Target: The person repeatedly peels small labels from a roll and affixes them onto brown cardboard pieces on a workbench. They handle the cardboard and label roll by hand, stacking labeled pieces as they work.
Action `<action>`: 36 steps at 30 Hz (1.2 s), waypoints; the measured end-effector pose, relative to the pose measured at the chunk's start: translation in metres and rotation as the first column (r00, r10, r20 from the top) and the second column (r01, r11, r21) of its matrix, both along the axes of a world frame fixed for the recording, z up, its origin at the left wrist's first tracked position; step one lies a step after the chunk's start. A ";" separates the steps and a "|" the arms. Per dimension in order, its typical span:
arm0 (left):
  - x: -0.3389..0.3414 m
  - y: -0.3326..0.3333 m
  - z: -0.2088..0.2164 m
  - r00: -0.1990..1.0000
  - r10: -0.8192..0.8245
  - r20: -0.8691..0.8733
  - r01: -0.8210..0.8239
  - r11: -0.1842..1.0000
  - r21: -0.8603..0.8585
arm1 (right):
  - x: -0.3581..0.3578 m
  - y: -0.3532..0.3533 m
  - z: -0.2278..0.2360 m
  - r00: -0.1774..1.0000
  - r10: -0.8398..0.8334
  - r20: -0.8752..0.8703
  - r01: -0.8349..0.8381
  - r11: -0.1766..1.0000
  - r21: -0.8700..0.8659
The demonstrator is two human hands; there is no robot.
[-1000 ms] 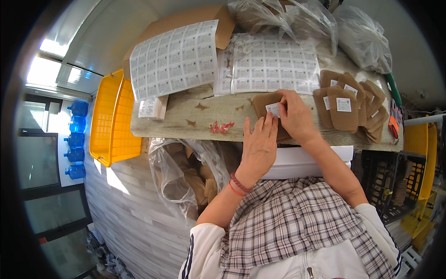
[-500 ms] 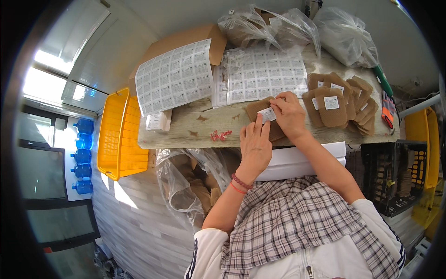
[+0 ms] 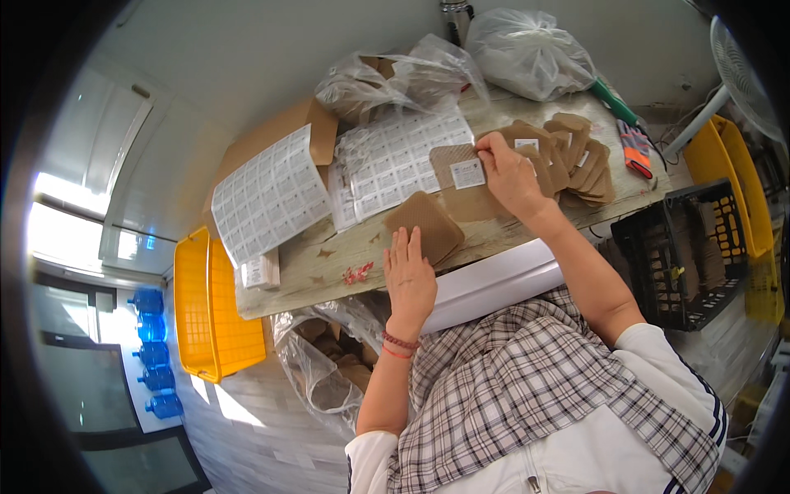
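Between thumb and fingers, my right hand [image 3: 514,177] grips a brown mesh-textured pad [image 3: 454,156] by its right edge. A white printed label [image 3: 467,174] sits on that pad, which is raised off the table. My left hand [image 3: 410,272] lies with fingers outstretched on the near left edge of a small stack of unlabelled brown pads [image 3: 425,224]. To the right, several labelled pads [image 3: 580,156] lie in overlapping heaps. Sheets of printed labels [image 3: 391,165] lie behind the stack, and another label sheet [image 3: 271,193] leans on a cardboard box [image 3: 322,123] at the left.
Clear plastic bags [image 3: 527,53] stand along the back. An orange and grey glove [image 3: 634,150] is near the right end. A yellow basket [image 3: 216,305] stands left of the table, a black crate [image 3: 683,255] to the right. An open plastic bag [image 3: 329,362] of brown pieces sits below the front edge.
My right hand has lifted the labelled pad off the stack and carried it right, toward the heaps. My left hand has come off the label onto the stack. The head view has turned.
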State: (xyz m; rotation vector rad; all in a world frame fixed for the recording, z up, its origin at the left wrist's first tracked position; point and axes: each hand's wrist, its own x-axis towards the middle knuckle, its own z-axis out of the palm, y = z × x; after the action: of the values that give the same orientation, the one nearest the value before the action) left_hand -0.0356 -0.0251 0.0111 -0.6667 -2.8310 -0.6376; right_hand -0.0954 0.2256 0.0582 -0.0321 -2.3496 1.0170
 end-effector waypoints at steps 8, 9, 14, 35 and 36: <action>-0.004 0.057 0.043 0.943 -0.252 0.218 0.104 0.845 0.525 | 0.015 0.155 -0.003 0.929 -0.350 0.120 0.323 0.925 0.199; -0.007 0.066 0.040 0.895 -0.285 0.344 0.000 0.769 0.639 | 0.020 0.170 0.000 0.914 -0.388 0.115 0.373 0.918 0.134; -0.050 0.150 0.030 0.683 -0.343 0.645 -0.346 0.625 0.699 | 0.046 0.294 -0.056 0.751 -0.506 0.425 0.624 0.755 -0.203; -0.148 0.259 0.003 0.306 -0.456 0.836 -0.800 0.353 0.485 | -0.026 0.246 -0.010 0.658 0.276 0.701 0.386 0.676 -0.628; -0.157 0.260 -0.007 0.308 -0.441 0.843 -0.809 0.345 0.476 | -0.033 0.252 -0.008 0.627 0.310 0.714 0.393 0.666 -0.634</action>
State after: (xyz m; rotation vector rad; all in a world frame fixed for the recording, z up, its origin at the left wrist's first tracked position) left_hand -0.1928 0.2347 0.0037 0.7344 -2.1263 -3.0886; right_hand -0.1279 0.4772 0.0502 -1.0846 -2.3404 2.2598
